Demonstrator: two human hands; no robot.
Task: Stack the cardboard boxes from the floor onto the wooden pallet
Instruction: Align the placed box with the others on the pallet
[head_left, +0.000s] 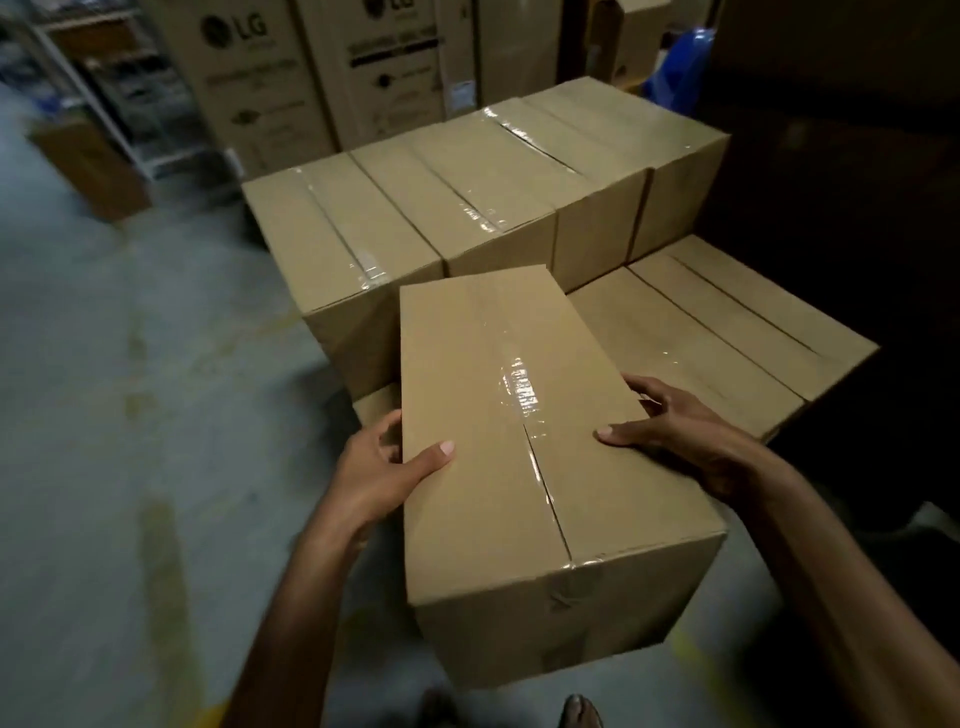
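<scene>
A taped brown cardboard box (519, 467) is up in front of me, held between both hands. My left hand (384, 467) grips its left side with the thumb lying on the top. My right hand (670, 431) grips its right side, thumb on the top as well. Beyond it stands a stack of like boxes: a higher row of several boxes (467, 187) at the back and a lower row (717, 327) at the right. The box I hold hangs before the gap at the stack's near left. The pallet is hidden under the boxes.
Tall printed cartons (270, 78) stand behind the stack. A metal shelf rack (104, 88) and a small carton (93, 166) are at the far left. Grey concrete floor (130, 415) stretches to the left. The right side is dark. My feet (579, 712) show at the bottom edge.
</scene>
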